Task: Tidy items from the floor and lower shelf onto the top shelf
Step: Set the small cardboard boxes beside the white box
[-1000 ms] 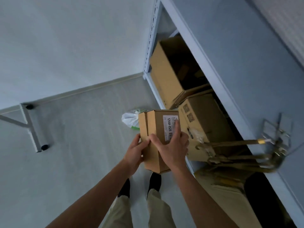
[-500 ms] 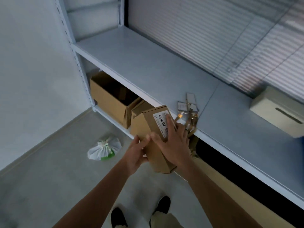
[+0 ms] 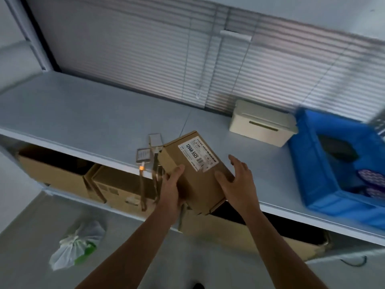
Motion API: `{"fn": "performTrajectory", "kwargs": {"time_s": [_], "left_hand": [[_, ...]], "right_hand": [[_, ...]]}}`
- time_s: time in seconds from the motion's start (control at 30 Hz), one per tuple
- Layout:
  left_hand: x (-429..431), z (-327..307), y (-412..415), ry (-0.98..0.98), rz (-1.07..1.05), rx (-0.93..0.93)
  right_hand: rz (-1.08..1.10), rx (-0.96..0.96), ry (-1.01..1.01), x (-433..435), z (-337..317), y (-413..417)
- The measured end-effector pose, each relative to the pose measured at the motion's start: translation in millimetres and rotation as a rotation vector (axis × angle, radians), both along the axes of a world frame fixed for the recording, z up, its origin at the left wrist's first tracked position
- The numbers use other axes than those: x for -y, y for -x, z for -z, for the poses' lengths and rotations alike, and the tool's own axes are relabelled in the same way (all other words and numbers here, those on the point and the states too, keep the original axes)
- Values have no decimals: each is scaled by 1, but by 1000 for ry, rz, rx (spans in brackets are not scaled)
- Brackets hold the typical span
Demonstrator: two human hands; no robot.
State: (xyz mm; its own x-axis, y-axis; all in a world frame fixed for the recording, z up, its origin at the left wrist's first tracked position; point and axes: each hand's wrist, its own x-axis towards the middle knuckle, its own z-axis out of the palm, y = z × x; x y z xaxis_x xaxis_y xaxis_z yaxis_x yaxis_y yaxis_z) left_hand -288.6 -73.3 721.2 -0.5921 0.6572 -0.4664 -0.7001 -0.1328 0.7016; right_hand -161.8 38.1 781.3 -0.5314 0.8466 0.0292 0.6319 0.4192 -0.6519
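The small cardboard box (image 3: 193, 174) with a white label sits tilted over the front edge of the top shelf (image 3: 83, 119), partly above the shelf, its near end hanging past the edge. On the shelf to the right, a blue crate (image 3: 325, 184) holds dark items, too blurred to name; a cream lidded box (image 3: 260, 124) stands beside it against the blinds (image 3: 166, 55). The left hand (image 3: 171, 188) grips the box's near left side, thumb on top. The right hand (image 3: 239, 180) is open, fingers spread, its thumb touching the box's right face. Badge holders with lanyards (image 3: 149, 157) lie just left of the box, straps dangling over the edge. Open cartons (image 3: 52, 174) fill the lower shelf; a tied white bag (image 3: 77, 245) lies on the floor.
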Motion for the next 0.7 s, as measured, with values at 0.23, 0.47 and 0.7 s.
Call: {"fn": "performTrajectory", "kwargs": {"time_s": [0.23,0.47,0.7], "left_hand": [[-98,-10,-56,-71,16,97],[-117,-12,-33,100,119,-15],[-126,-21,23,200,409,-320]], "right_hand": [[159,-631,1049,-68,28,-65],[138,-807,1104,-126,44,-75],[117,-741,1167,-158,46,-69]]}}
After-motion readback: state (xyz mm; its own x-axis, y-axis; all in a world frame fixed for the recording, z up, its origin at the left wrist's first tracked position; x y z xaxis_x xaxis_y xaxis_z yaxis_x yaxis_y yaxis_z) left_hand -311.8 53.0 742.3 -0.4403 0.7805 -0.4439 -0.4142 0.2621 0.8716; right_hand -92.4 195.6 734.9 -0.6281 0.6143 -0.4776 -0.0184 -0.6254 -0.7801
